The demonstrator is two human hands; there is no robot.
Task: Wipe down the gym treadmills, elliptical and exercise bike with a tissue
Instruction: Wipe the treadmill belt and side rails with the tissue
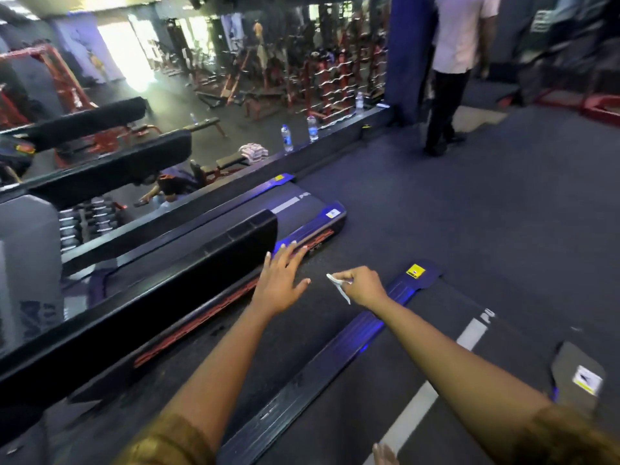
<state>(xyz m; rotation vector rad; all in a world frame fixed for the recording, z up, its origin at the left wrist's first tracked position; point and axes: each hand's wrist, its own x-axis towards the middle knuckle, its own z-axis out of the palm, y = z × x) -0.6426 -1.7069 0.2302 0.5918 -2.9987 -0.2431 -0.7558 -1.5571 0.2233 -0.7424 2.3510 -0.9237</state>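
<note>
Thin white tissue (338,286) aloft between left treadmill (298,209) and right treadmill (510,337)

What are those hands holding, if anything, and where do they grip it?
The right hand pinches a tissue by one edge, the rest sticking out loose. The left hand holds nothing, its fingers spread.

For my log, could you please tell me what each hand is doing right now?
Left hand: open, fingers spread, holding nothing.
Right hand: pinches the tissue.

Gym: treadmills (302,209), mirrored weight racks (322,78)
</note>
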